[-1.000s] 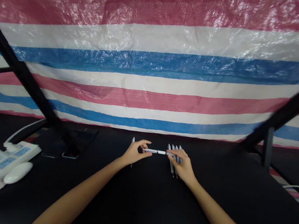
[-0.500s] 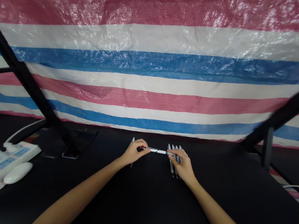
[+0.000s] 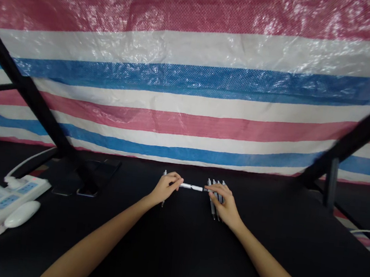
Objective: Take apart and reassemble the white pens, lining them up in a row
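Near the middle of the black table, a white pen (image 3: 192, 187) lies sideways between my hands. My left hand (image 3: 165, 188) pinches its left end. My right hand (image 3: 226, 202) has its fingers together at the pen's right tip, where a small dark piece shows; whether that piece is joined to the pen is too small to tell. Several grey-white pens (image 3: 211, 207) lie side by side beneath and beside my right hand. Another pen (image 3: 166, 172) lies partly hidden under my left hand, its top and lower tip showing.
A white power strip (image 3: 11, 202) with plugs and a cable is at the left, beside a white mouse-like object (image 3: 22, 214). Dark flat devices (image 3: 87, 191) lie near the left black frame bar (image 3: 40, 107). Another bar (image 3: 346, 140) stands right. Striped sheeting hangs behind.
The white pen has shifted slightly left at its right end and turned a little. The fingers of my left hand have rolled round its end.
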The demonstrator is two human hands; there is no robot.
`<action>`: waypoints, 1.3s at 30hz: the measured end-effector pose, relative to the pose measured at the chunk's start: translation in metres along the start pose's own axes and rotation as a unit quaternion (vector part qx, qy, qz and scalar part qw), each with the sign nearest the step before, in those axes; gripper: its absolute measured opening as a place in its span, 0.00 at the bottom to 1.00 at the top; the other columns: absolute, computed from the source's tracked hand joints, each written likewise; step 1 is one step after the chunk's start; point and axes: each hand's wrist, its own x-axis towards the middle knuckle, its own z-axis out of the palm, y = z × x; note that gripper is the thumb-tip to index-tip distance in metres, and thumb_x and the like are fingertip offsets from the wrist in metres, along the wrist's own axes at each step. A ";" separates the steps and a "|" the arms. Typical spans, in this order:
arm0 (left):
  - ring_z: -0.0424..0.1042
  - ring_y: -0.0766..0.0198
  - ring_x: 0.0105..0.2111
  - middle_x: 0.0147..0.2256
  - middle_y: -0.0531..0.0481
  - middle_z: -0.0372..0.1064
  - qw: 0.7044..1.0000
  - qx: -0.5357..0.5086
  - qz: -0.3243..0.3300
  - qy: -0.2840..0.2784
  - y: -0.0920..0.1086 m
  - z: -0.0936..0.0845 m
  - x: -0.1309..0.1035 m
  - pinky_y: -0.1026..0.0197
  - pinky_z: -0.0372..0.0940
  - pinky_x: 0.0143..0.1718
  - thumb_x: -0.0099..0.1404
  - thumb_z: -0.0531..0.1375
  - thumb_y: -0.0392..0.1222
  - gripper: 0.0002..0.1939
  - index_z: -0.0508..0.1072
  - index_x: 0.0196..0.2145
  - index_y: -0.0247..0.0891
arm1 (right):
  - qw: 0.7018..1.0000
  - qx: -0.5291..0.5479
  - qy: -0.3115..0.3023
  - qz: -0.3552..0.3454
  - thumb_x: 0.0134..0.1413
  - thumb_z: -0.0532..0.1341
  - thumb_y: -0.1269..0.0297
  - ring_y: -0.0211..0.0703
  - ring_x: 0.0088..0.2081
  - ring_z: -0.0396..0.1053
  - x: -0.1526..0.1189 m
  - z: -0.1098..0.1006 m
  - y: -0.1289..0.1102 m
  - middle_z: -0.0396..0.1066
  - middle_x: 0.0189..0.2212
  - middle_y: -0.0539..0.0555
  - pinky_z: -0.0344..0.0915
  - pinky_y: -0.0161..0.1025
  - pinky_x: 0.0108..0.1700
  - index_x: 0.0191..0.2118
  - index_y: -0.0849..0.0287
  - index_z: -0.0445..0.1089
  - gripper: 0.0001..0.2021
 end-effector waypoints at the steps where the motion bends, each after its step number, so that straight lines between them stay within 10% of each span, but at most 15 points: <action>1: 0.69 0.63 0.33 0.29 0.49 0.67 1.000 -0.005 -0.004 0.001 0.000 0.000 0.000 0.60 0.61 0.38 0.65 0.50 0.46 0.23 0.65 0.16 0.35 | 1.000 0.001 0.002 0.000 0.57 0.55 0.59 0.49 0.43 0.67 0.000 0.000 0.001 0.73 0.38 0.54 0.57 0.50 0.49 0.40 0.51 0.74 0.11; 39: 0.63 0.66 0.27 0.25 0.50 0.63 0.989 -0.095 -0.071 0.092 -0.006 -0.008 0.001 0.64 0.59 0.33 0.61 0.53 0.46 0.25 0.53 0.10 0.37 | 0.992 0.048 0.088 0.075 0.55 0.54 0.55 0.50 0.39 0.65 0.000 -0.006 -0.001 0.71 0.33 0.54 0.59 0.47 0.43 0.33 0.53 0.73 0.12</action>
